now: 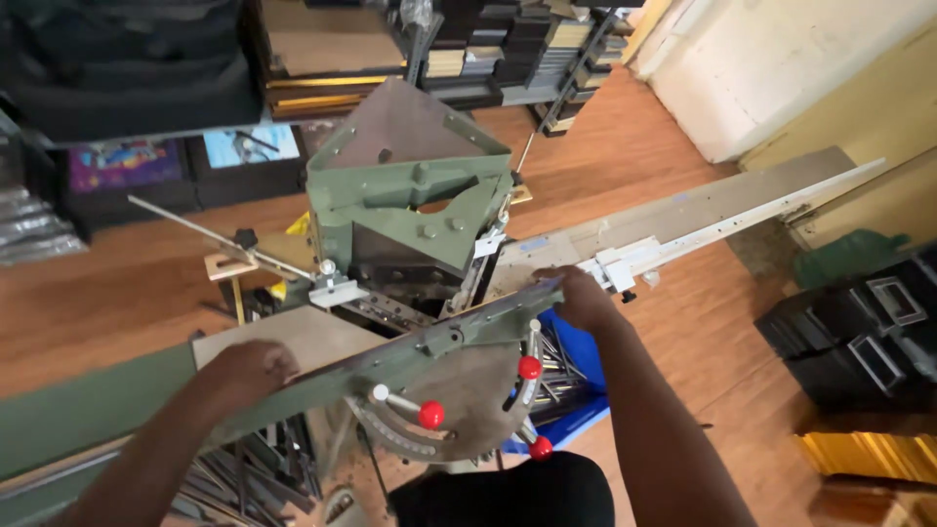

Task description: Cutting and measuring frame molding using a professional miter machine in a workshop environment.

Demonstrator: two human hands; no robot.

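Positioning step: left hand (249, 366) lies flat on the green fence (322, 381); right hand (584, 298) presses its far end, grip apparently unclosed. Next: steady alignment.

Left hand (249, 369) fingers hidden behind the green fence (322, 376) — hold unclear. Right hand (584, 298) fingertips hidden too. Fence's left end cut by frame edge — blue bin (576, 390) mostly covered.

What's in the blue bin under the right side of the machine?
The blue bin holds a loose heap of thin metal strips. The machine's fence bar, the red-knobbed levers and the right hand cover its near part, so its bottom is hidden.
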